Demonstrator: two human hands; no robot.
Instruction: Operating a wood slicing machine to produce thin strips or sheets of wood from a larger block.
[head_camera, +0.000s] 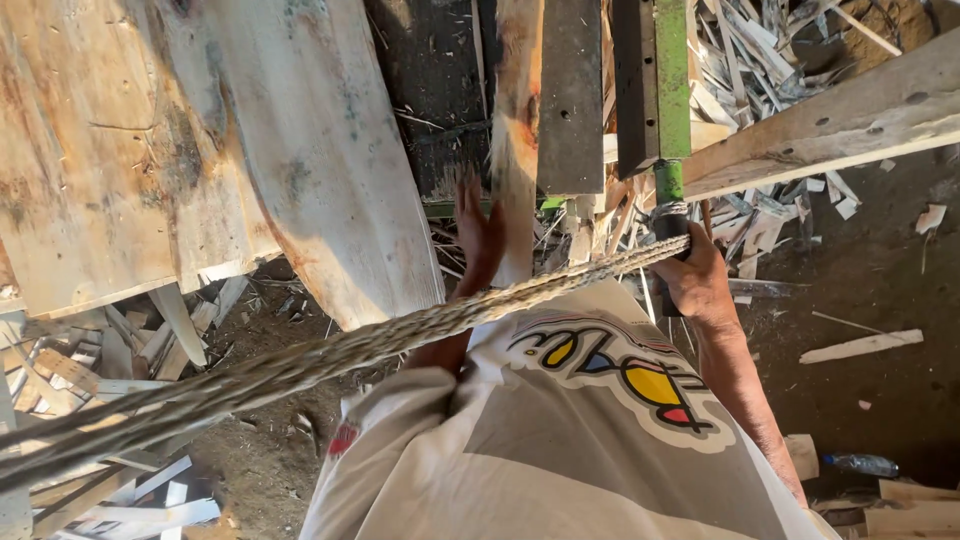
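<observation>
- Nearest the camera is the person's white shirt with a coloured print, filling the lower middle below both hands.
- A thick twisted rope runs from the lower left corner up across the shirt to the right hand, ending at the handle held there.
- The right hand is curled shut around a dark handle at the lower end of a green metal bar; the rope is wound on just above the knuckles.
- The left hand is flat, fingers stretched out together, pressed against the left edge of a narrow wooden strip that runs straight away from the body.
- Just right of that strip, between the two hands, lies a dark flat metal plate.
- Left of the left hand, broad pale boards slope off toward the top left.
- Right of the right hand, a long plank slants up to the right edge.
- Below and behind the hands the dirt floor is strewn with wood offcuts; a clear plastic bottle lies well to the right, near the forearm.
</observation>
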